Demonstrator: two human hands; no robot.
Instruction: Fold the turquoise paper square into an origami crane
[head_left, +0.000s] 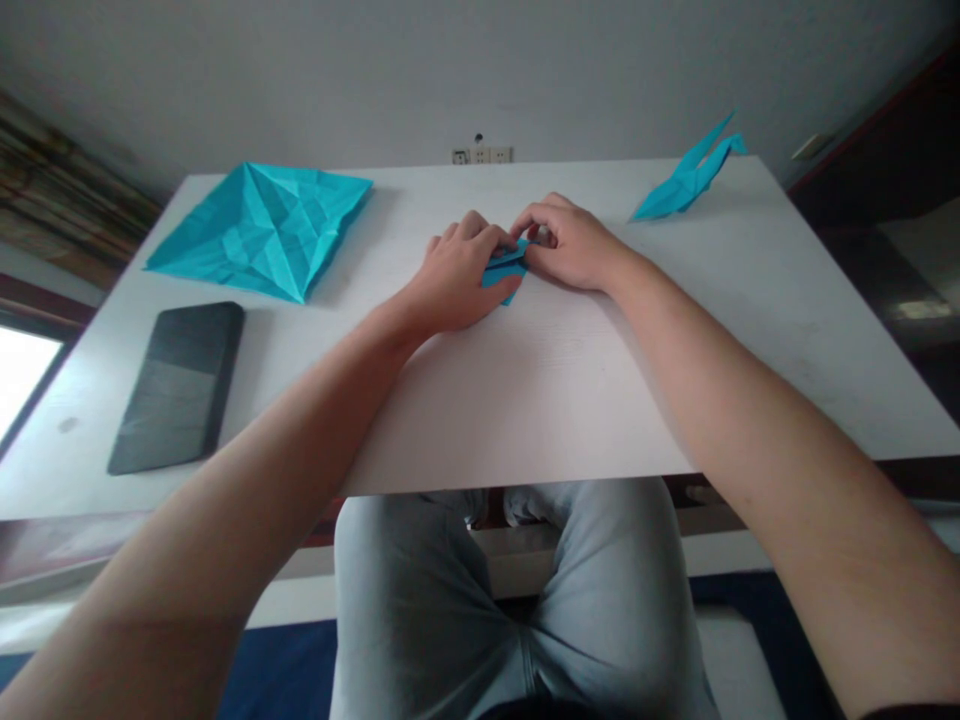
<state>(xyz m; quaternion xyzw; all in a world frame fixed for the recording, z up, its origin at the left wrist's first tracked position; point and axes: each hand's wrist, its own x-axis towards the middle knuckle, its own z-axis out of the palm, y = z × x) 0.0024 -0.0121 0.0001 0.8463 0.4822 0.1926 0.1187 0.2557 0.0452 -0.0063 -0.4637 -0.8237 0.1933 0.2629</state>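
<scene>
A small folded piece of blue paper [504, 270] lies on the white table between my hands, partly covered by fingers. My left hand [466, 278] rests over its left side, with the thumb along the near edge and the fingers on top. At its right end, my right hand [566, 243] pinches the paper's edge between thumb and fingers. Further right stands a folded blue paper crane [686, 182] with a raised neck and tail. To the left lies a blue paper sheet [274, 230], unfolded and marked by many creases.
A dark phone [180, 385] lies on the white table [525, 420] at the left, near my left forearm. Wall sockets [482, 156] sit just behind the table's far edge. My legs [517, 600] are below the near edge.
</scene>
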